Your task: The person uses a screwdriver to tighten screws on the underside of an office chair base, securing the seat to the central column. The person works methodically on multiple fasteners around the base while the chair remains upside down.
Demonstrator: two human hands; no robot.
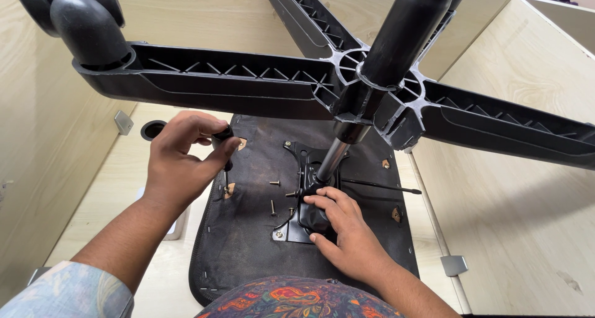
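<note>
**Two Hands on an Upside-Down Chair**

The left hand (180, 163) was closed around the black handle of a screwdriver (224, 146). The tool stood up straight, with its thin tip down at a hole near the left edge of the chair seat (248, 243). The right hand (344, 228) lay flat with fingers curled over the black metal plate (304, 194) in the middle of the seat, pressing on it.

Three or four small screws (274, 183) lay loose on the dark cloth beside the plate; it was hard to count them.

The seat rested upside down on a pale wooden desk (118, 188) with wooden walls on both sides. A round hole (152, 130) sat in the desk top.

A shiny pole (331, 160) rose from the plate to the black star-shaped base (248, 79). A wheel (80, 21) hung at the end of one leg.
</note>
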